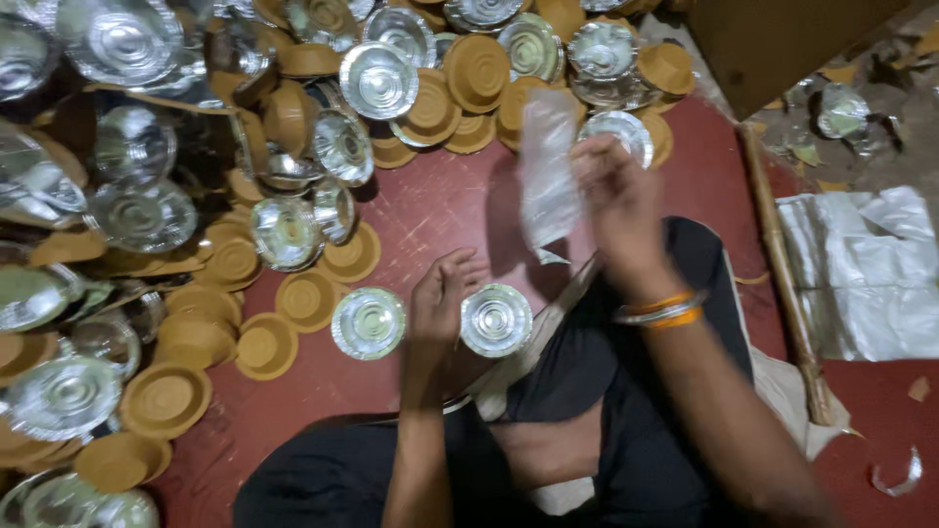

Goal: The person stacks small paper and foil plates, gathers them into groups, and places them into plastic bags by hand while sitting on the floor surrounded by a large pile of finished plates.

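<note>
fingers (597,161) of the right hand (618,210): closed in a pinch on a clear plastic bag (548,176), raised above the red floor (430,210); motion blur smears both, so the exact grip cannot be made out. orange and silver bangles (665,311) on that wrist.

fingers (460,269) of the left hand (438,323): loosely curled and open, holding nothing that shows; palm side hidden.

silver foil bowl (496,320): on the floor, just beside the left fingers, toward the right hand; whether it touches them cannot be told.

second silver foil bowl (368,324): on the floor, just on the other side of the left hand.

loose bowls, tan paper and silver foil (293,147): a heap beyond and to the far side of the left fingers, many overlapping, some face up, some overturned; cut off by the top and left edges, blurred at the corner.

wooden stick (782,284): lying on the floor outside the right hand, lower end hidden.

white sacking (861,274): past the stick, cut off at the edge.

person's lap in dark cloth (626,430): below both hands, partly out of view.
</note>
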